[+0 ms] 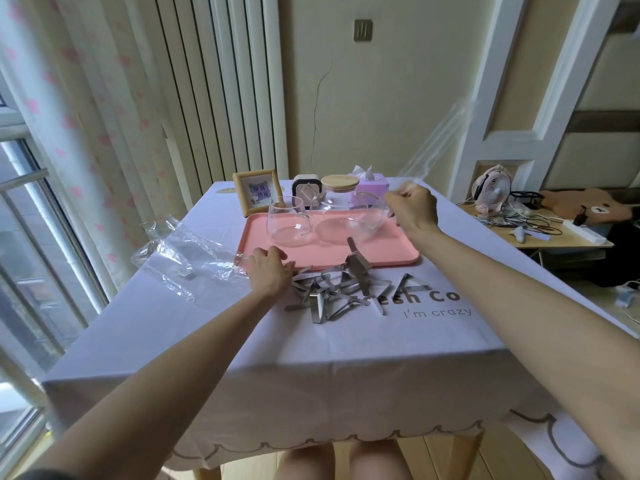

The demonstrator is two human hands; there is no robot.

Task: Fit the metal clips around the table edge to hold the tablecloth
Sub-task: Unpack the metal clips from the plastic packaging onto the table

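A heap of several grey metal clips (pixel 337 292) lies on the pale lilac tablecloth (pixel 242 341) just in front of a pink tray (pixel 322 254). My left hand (pixel 272 273) rests palm down at the left side of the heap, fingers apart, touching the nearest clips. My right hand (pixel 414 207) is raised above the tray's right end, fist closed on a clear plastic bag (pixel 433 147) that trails up and to the right. The cloth hangs over the near table edge (pixel 277 403) with a scalloped hem.
Two glass cups (pixel 287 221) and a glass pot stand on the tray. Behind are a framed picture (pixel 258 192), a lidded jar and a purple tissue box (pixel 369 187). Another crumpled plastic bag (pixel 180 258) lies left. A side table with a fan (pixel 491 190) and cables stands right.
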